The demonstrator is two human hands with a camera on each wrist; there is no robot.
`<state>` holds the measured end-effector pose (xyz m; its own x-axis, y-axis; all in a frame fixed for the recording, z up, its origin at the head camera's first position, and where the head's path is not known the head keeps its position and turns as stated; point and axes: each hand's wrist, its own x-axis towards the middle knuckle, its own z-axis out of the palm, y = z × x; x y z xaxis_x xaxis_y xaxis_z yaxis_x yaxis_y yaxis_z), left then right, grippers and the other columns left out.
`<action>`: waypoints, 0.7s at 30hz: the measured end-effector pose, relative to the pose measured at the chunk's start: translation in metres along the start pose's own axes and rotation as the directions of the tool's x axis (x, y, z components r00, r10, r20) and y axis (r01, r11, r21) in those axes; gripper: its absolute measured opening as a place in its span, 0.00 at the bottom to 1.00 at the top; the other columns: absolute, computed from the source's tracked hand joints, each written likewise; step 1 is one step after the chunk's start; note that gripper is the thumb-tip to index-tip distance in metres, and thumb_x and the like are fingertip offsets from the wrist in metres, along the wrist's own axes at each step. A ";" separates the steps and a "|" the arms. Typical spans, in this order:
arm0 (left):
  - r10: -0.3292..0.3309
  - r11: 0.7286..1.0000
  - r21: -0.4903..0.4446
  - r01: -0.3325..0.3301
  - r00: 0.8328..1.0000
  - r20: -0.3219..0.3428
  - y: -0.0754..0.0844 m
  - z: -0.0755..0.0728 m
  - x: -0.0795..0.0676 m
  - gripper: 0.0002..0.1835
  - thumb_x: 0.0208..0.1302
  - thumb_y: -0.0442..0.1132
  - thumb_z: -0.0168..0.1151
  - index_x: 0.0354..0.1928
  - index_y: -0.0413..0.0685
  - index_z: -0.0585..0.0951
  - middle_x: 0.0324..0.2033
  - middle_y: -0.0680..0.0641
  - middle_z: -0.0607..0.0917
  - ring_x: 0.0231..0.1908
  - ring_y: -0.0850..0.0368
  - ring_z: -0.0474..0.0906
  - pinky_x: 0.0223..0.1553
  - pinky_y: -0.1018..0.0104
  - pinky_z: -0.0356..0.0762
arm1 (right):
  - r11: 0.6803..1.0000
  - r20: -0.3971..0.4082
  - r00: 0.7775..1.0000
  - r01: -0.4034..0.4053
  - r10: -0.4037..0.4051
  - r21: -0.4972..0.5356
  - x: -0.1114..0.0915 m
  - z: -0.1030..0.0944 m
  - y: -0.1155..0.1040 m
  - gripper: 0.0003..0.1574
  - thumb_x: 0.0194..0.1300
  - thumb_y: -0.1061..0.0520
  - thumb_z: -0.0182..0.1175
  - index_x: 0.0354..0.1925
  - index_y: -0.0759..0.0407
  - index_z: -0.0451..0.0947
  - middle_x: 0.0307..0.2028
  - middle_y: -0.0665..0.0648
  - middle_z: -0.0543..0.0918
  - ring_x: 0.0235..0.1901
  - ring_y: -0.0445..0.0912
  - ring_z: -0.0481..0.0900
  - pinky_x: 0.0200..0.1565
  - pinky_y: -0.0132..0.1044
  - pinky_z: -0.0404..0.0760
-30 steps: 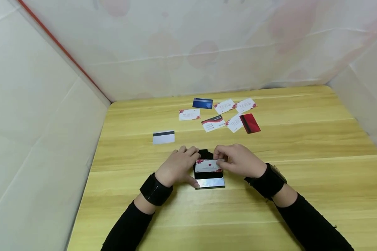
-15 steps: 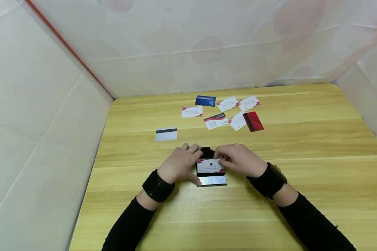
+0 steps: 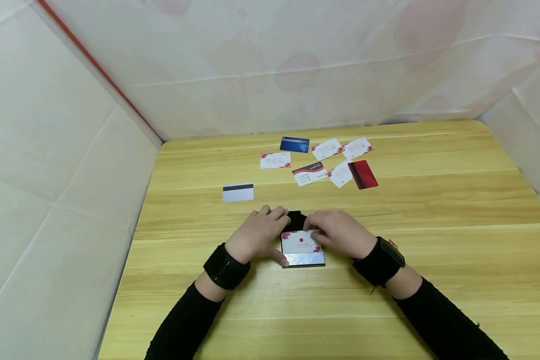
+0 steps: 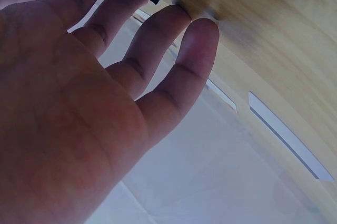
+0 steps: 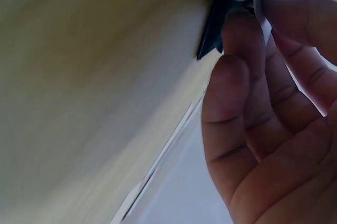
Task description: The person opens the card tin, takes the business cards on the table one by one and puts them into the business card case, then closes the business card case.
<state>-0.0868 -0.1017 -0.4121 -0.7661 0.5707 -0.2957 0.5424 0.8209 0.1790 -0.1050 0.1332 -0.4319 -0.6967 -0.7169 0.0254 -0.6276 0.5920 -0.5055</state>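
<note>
Booth-like space: pale sheeting [image 3: 270, 102], table [image 3: 436, 200]

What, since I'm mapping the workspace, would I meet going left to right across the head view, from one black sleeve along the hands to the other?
Left black sleeve → left black wristband → left hand → silver-and-black card holder → right hand → right black wristband → right black sleeve.

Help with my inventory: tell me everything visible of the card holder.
The card holder is slim, black inside, with a shiny, metal-looking silver strip along its near edge. It lies open on the table, a black part on the far side. The left hand holds its left side, thumb at the near left corner. A white card with flowered corners, pinched by the right hand, covers its middle; whether the card is tucked behind the strip is unclear.
</note>
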 end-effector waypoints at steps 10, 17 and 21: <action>0.000 1.000 0.012 0.000 1.000 0.006 0.000 0.000 0.002 0.54 0.35 0.74 0.74 0.65 0.54 0.74 0.66 0.52 0.70 0.57 0.48 0.69 0.56 0.49 0.73 | 0.999 0.062 0.998 -0.029 0.029 -0.014 -0.001 0.003 -0.002 0.08 0.60 0.59 0.67 0.35 0.45 0.79 0.31 0.41 0.77 0.29 0.38 0.72 0.36 0.35 0.74; 0.011 1.000 0.020 -0.011 1.000 -0.003 0.000 0.001 0.001 0.53 0.36 0.74 0.74 0.65 0.53 0.74 0.66 0.51 0.71 0.56 0.48 0.69 0.55 0.50 0.74 | 1.000 0.060 0.998 -0.014 0.015 -0.014 -0.003 0.003 -0.004 0.09 0.57 0.60 0.67 0.34 0.47 0.78 0.31 0.43 0.76 0.29 0.38 0.70 0.34 0.33 0.72; 0.006 1.000 0.015 -0.006 1.000 0.000 0.001 0.000 0.000 0.53 0.36 0.73 0.75 0.65 0.53 0.74 0.66 0.51 0.71 0.57 0.48 0.69 0.56 0.49 0.73 | 0.999 0.083 0.996 -0.016 0.018 -0.030 -0.003 0.004 -0.005 0.08 0.58 0.60 0.67 0.34 0.48 0.78 0.31 0.44 0.76 0.29 0.39 0.69 0.34 0.33 0.71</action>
<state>-0.0866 -0.1008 -0.4116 -0.7630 0.5753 -0.2947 0.5517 0.8171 0.1669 -0.0982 0.1309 -0.4329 -0.6769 -0.7340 -0.0550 -0.6266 0.6139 -0.4801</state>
